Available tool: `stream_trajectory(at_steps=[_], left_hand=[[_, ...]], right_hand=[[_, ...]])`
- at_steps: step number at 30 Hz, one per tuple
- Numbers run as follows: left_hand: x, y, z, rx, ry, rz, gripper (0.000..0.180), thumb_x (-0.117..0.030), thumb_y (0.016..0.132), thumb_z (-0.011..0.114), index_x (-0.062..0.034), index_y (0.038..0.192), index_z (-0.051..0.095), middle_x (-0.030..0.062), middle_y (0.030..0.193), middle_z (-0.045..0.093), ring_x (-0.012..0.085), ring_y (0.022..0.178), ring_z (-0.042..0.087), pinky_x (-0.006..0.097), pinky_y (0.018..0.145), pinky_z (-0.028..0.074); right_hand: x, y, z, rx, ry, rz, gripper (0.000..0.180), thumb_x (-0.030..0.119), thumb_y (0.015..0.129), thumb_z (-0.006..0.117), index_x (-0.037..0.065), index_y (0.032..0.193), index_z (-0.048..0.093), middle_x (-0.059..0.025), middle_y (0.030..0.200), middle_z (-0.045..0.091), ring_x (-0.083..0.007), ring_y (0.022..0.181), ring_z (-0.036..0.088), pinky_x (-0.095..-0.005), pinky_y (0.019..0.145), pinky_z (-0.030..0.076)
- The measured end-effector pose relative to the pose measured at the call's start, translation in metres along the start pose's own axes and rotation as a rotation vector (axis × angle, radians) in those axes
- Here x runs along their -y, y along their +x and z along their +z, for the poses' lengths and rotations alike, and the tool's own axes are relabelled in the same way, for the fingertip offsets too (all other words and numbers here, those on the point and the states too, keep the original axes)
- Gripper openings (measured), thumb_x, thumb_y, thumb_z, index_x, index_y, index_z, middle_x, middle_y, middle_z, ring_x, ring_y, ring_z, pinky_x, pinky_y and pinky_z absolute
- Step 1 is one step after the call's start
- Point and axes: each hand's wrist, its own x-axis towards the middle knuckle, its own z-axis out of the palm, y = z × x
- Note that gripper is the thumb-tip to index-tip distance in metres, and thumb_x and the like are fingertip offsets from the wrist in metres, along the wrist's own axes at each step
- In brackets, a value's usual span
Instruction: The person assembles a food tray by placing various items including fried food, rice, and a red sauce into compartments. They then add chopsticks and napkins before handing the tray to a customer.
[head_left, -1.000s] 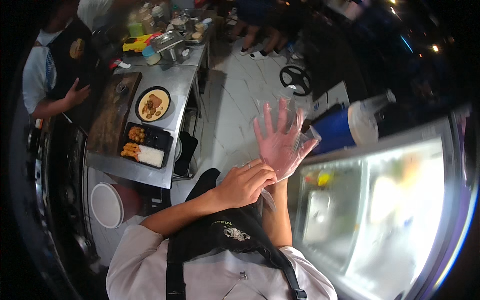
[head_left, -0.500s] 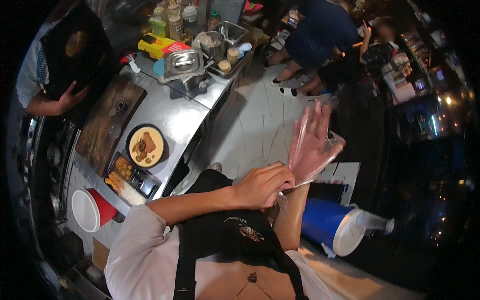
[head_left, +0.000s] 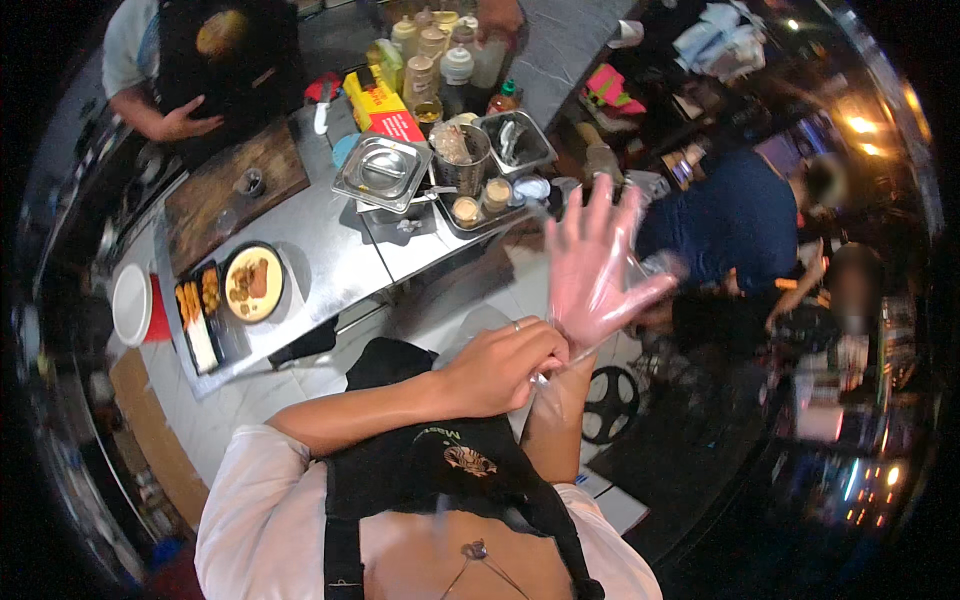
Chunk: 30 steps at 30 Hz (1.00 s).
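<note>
My right hand is raised with its fingers spread, palm toward me, inside a clear plastic disposable glove. At the right wrist, my left hand has its fingers closed on the cuff of that glove. A ring shows on one left finger. Loose see-through plastic hangs about the left hand, and I cannot make out whether it is part of the same glove.
On the steel table at left are a wooden board, a bowl of creamy food, a food tray, a lidded steel pan and several squeeze bottles. One person stands behind it; others are at right.
My view has swung to the right, so the table sits farther left and lower. The right fingers have spread wider inside the glove; the left hand still grips its cuff.
</note>
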Motion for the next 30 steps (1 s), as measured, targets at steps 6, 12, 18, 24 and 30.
stream_trajectory(at_steps=[6, 12, 18, 24, 30], left_hand=[[0.008, 0.038, 0.032, -0.143, 0.168, -0.164, 0.026, 0.01, 0.074, 0.063, -0.0032, 0.097, 0.058, 0.0091, 0.092, 0.062, 0.0314, 0.087, 0.063, 0.038, 0.075, 0.051], [0.016, 0.051, 0.033, -0.127, 0.267, -0.213, 0.023, -0.003, 0.081, 0.071, -0.0025, 0.101, 0.06, 0.0088, 0.093, 0.063, 0.0313, 0.087, 0.063, 0.037, 0.075, 0.051], [0.026, 0.02, -0.058, -0.949, 0.684, -0.516, 0.037, -0.014, 0.078, 0.079, -0.0018, 0.109, 0.063, 0.0159, 0.103, 0.066, 0.0311, 0.095, 0.064, 0.038, 0.087, 0.049], [0.046, -0.038, -0.079, -0.905, 0.599, -0.621, 0.011, -0.013, 0.092, 0.07, -0.003, 0.096, 0.071, 0.013, 0.071, 0.069, 0.0268, 0.059, 0.068, 0.034, 0.055, 0.051], [0.042, -0.073, -0.134, -0.963, 0.556, -0.609, 0.011, -0.011, 0.095, 0.068, -0.0007, 0.096, 0.071, 0.013, 0.078, 0.071, 0.0206, 0.063, 0.068, 0.03, 0.059, 0.051]], right_hand=[[0.011, 0.059, -0.019, -0.242, 0.621, 0.307, 0.107, 0.095, 0.079, 0.024, 0.03, 0.163, 0.009, -0.0073, 0.17, 0.001, -0.0376, 0.154, 0.007, -0.0623, 0.119, 0.004], [-0.01, 0.066, -0.031, 0.319, 0.572, 0.565, 0.097, 0.086, 0.084, 0.04, 0.033, 0.161, 0.016, -0.0132, 0.169, 0.004, -0.045, 0.152, 0.009, -0.0719, 0.117, 0.008], [-0.035, 0.03, -0.042, 0.256, 0.566, 0.888, 0.092, 0.078, 0.09, 0.044, 0.007, 0.149, 0.042, -0.0314, 0.158, 0.028, -0.051, 0.142, 0.033, -0.0684, 0.114, 0.026], [-0.074, 0.001, 0.005, 0.077, 0.482, 1.163, 0.087, 0.071, 0.092, 0.047, 0.012, 0.154, 0.035, -0.0255, 0.16, 0.026, -0.0472, 0.147, 0.026, -0.0678, 0.117, 0.02], [-0.116, 0.0, 0.045, 0.141, 0.555, 1.267, 0.081, 0.07, 0.095, 0.043, 0.022, 0.158, 0.029, -0.0223, 0.165, 0.017, -0.0456, 0.152, 0.014, -0.0682, 0.119, 0.009]])
